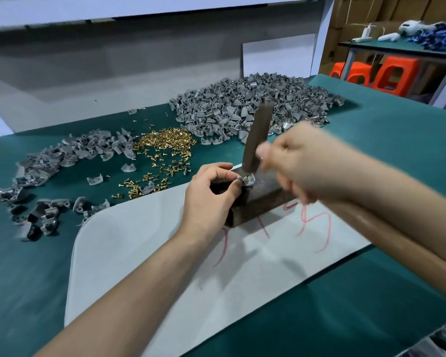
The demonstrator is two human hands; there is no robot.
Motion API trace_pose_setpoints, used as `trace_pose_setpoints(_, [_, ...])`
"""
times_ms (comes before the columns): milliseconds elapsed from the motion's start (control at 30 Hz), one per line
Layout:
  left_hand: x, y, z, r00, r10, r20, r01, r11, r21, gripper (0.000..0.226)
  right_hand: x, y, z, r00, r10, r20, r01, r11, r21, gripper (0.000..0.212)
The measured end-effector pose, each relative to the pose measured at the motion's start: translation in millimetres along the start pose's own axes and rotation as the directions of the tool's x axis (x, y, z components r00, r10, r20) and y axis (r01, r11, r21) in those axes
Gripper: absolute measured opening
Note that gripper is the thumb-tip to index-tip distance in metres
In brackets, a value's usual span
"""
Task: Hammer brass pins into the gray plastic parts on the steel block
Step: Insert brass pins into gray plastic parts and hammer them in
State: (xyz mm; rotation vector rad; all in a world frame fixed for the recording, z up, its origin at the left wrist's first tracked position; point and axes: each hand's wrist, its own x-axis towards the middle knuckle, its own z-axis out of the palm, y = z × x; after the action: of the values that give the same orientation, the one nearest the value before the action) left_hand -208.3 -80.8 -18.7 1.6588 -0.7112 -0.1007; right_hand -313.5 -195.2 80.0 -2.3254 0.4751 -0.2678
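Left hand (211, 194) pinches part (250, 181) on block (268, 195). Right hand (301, 163), blurred, fingers curled round hammer (255, 140); head on pin (247, 178). Loose pins (165, 143) at block's ten o'clock.

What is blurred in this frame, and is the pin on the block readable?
Head view: the right hand and hammer are smeared by motion; the left hand, gray part and brass pin on the steel block read fairly sharp; the frame's left edge is soft.
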Motion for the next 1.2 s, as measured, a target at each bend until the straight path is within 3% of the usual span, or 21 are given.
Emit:
trace_pose_setpoints(100, [0, 1, -1, 1.000, 0.009, 0.004, -0.009, 1.000, -0.026, 0.023, 3, 2, 8, 0.998, 0.037, 0.055, -0.035, 0.998, -0.051, 0.041])
trace_pose_setpoints(267, [0, 1, 0, 1.000, 0.011, -0.003, -0.011, 1.000, -0.023, 0.022, 4, -5, -12, 0.997, -0.059, -0.049, 0.057, 0.998, -0.037, 0.040])
trace_pose_setpoints(433, [-3, 3, 0, 1.000, 0.017, -0.003, -0.018, 1.000, -0.025, 0.020, 1, -8, -3, 0.998, 0.022, 0.057, -0.013, 0.988, -0.156, 0.045])
trace_pose_setpoints(567, [-1, 4, 1, 1.000, 0.007, -0.001, -0.007, 0.999, -0.035, 0.020, 4, -15, -19, 0.994, -0.087, -0.063, 0.081, 0.993, -0.085, 0.042])
trace_pose_setpoints(667, [-3, 1, 1, 1.000, -0.005, 0.010, 0.006, 0.999, -0.032, 0.022, 3, -10, 5, 0.999, 0.018, 0.041, -0.010, 0.984, -0.179, 0.046])
trace_pose_setpoints(867, [-1, 1, 2, 1.000, -0.017, -0.005, 0.016, 0.998, -0.067, 0.021, 3, -16, -7, 0.996, -0.065, -0.054, 0.062, 0.997, -0.051, 0.047])
trace_pose_setpoints(967, [-3, 0, 0, 1.000, -0.017, 0.003, 0.017, 0.998, -0.052, 0.022, 1, -13, 8, 0.999, 0.032, 0.044, -0.027, 0.993, -0.117, 0.048])
trace_pose_setpoints(1100, [-2, 0, 1, 1.000, -0.020, -0.009, 0.020, 0.998, -0.067, 0.019, 3, -16, -5, 0.999, -0.032, -0.039, 0.030, 0.999, -0.046, 0.046])
trace_pose_setpoints(1200, [-4, 0, 2, 1.000, -0.024, -0.005, 0.023, 0.997, -0.075, 0.021, 3, -14, 4, 0.999, 0.033, 0.024, -0.031, 0.994, -0.101, 0.044])
